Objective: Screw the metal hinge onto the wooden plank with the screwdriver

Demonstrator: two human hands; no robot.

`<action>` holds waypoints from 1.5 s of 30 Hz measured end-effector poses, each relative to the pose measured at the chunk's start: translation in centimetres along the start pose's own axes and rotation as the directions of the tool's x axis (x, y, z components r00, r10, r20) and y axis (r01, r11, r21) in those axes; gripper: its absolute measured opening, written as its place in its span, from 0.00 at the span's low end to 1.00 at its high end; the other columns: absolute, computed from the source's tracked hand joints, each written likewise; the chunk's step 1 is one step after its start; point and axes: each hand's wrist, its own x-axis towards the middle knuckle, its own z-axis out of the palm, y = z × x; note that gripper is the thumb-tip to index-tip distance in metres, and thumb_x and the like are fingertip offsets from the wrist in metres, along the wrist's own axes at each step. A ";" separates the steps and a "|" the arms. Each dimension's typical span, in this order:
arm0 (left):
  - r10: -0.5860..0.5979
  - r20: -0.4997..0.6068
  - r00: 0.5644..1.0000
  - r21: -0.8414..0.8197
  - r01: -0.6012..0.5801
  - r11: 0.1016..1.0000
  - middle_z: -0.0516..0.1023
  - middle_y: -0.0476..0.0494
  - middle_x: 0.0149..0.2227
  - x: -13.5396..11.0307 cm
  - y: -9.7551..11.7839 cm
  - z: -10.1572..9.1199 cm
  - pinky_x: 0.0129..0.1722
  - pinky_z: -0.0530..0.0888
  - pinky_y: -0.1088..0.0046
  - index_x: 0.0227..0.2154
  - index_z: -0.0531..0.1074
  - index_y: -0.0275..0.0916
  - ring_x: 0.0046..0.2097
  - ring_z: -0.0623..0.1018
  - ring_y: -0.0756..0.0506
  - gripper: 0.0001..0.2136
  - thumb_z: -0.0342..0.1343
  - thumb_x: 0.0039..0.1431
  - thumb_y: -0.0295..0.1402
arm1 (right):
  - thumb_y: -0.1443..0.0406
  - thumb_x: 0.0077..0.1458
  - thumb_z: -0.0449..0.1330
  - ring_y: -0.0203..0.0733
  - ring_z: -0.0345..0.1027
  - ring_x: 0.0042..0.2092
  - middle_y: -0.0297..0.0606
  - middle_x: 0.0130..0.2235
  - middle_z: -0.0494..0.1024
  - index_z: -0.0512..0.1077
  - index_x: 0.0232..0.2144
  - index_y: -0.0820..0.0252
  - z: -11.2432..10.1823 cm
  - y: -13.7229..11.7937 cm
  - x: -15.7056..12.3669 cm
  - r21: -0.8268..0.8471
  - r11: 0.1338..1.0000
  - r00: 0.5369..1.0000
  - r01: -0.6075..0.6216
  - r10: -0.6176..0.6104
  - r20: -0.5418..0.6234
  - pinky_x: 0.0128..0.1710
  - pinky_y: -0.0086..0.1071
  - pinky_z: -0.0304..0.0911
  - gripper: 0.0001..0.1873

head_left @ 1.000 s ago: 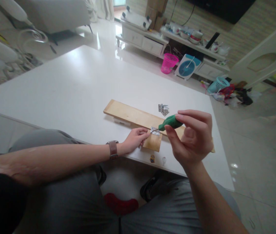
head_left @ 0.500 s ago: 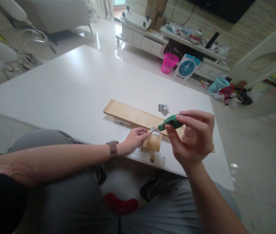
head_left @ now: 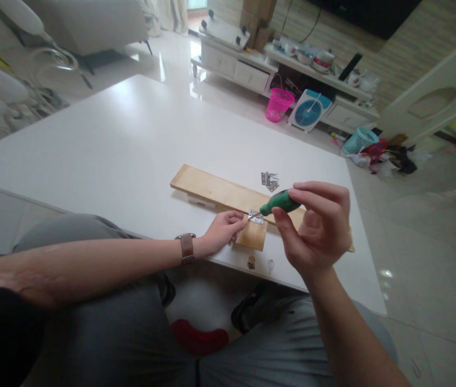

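My right hand (head_left: 319, 226) grips a green-handled screwdriver (head_left: 280, 203), with thumb and fingers round the handle. Its shaft slants down left to a metal hinge (head_left: 256, 217), where the tip meets the hinge's left part. The hinge lies across the joint between a long wooden board (head_left: 215, 185) and a small wooden board (head_left: 252, 236). At the small board's left edge, my left hand (head_left: 226, 231) is closed, with its fingertips beside the screwdriver tip. Any screw under the tip is too small to make out.
Several loose hinges and screws (head_left: 270, 180) lie beyond the long board on the white table (head_left: 111, 145). Near the table's front edge are a small yellow figure sticker (head_left: 251, 262) and a small clear item (head_left: 270, 265). A white piece (head_left: 200, 201) sits under the long board.
My right hand and the screwdriver handle have shifted very slightly left, and the handle has turned a little. My left hand and the boards have stayed in place.
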 end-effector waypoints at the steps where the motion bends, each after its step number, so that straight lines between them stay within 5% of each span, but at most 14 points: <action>1: 0.001 0.001 1.000 0.000 -0.001 1.000 0.74 0.52 0.25 0.0 0.0 0.0 0.20 0.65 0.78 0.37 0.76 0.35 0.21 0.69 0.54 0.20 0.71 0.53 0.46 | 0.71 0.59 0.66 0.50 0.78 0.51 0.41 0.51 0.77 0.76 0.56 0.48 0.0 0.0 0.0 0.009 1.000 1.000 -0.011 0.010 0.005 0.44 0.46 0.81 0.24; 6: 0.018 0.011 1.000 -0.007 -0.018 1.000 0.75 0.50 0.27 0.0 -0.1 0.0 0.20 0.65 0.78 0.37 0.76 0.34 0.22 0.69 0.54 0.19 0.71 0.54 0.45 | 0.71 0.61 0.60 0.53 0.78 0.55 0.43 0.57 0.77 0.73 0.59 0.48 0.3 0.2 -0.3 0.108 0.994 0.999 -0.037 0.033 0.035 0.52 0.54 0.80 0.25; 13: 0.010 0.008 1.000 0.000 -0.010 1.000 0.75 0.50 0.27 0.0 0.1 0.1 0.21 0.66 0.78 0.37 0.77 0.34 0.22 0.69 0.54 0.19 0.71 0.54 0.45 | 0.73 0.57 0.67 0.50 0.78 0.51 0.41 0.50 0.78 0.76 0.55 0.48 0.0 0.0 0.0 0.001 1.000 1.000 0.008 -0.008 -0.008 0.41 0.45 0.82 0.26; 21: 0.013 0.009 1.000 0.001 -0.013 1.000 0.76 0.50 0.28 0.0 0.0 0.1 0.20 0.65 0.78 0.38 0.76 0.34 0.22 0.69 0.55 0.20 0.71 0.53 0.46 | 0.71 0.61 0.60 0.53 0.79 0.54 0.44 0.56 0.77 0.74 0.59 0.48 0.3 0.3 -0.3 0.117 0.993 0.999 -0.031 0.027 0.034 0.49 0.53 0.81 0.25; 27: 0.015 0.006 1.000 0.001 -0.015 1.000 0.74 0.51 0.25 0.0 0.0 0.0 0.20 0.65 0.78 0.36 0.76 0.34 0.21 0.69 0.54 0.19 0.71 0.53 0.46 | 0.72 0.56 0.69 0.50 0.79 0.50 0.41 0.49 0.79 0.77 0.54 0.49 0.0 0.1 0.0 -0.008 1.000 1.000 0.012 -0.012 -0.018 0.42 0.46 0.82 0.25; 33: 0.014 0.013 1.000 0.003 -0.014 1.000 0.76 0.49 0.28 0.0 -0.1 0.0 0.20 0.66 0.78 0.37 0.77 0.33 0.22 0.69 0.54 0.20 0.71 0.53 0.46 | 0.71 0.61 0.60 0.54 0.80 0.55 0.45 0.55 0.79 0.74 0.58 0.50 0.2 0.3 -0.2 0.075 0.997 1.000 -0.007 0.005 0.026 0.49 0.53 0.82 0.24; 40: 0.008 0.007 1.000 -0.002 -0.008 1.000 0.75 0.50 0.26 0.1 -0.1 0.0 0.21 0.65 0.78 0.37 0.76 0.34 0.22 0.70 0.54 0.21 0.71 0.53 0.47 | 0.72 0.56 0.69 0.49 0.79 0.49 0.41 0.49 0.78 0.78 0.53 0.48 0.1 0.0 0.1 -0.023 1.000 0.999 0.016 -0.017 -0.028 0.39 0.44 0.83 0.23; 45: 0.009 0.014 1.000 0.004 -0.009 1.000 0.75 0.51 0.26 0.1 -0.1 0.0 0.20 0.65 0.78 0.37 0.76 0.33 0.21 0.69 0.54 0.21 0.71 0.52 0.47 | 0.71 0.60 0.63 0.52 0.79 0.53 0.43 0.54 0.78 0.75 0.57 0.48 0.3 0.2 -0.2 0.091 0.996 1.000 -0.020 0.019 0.010 0.45 0.50 0.82 0.23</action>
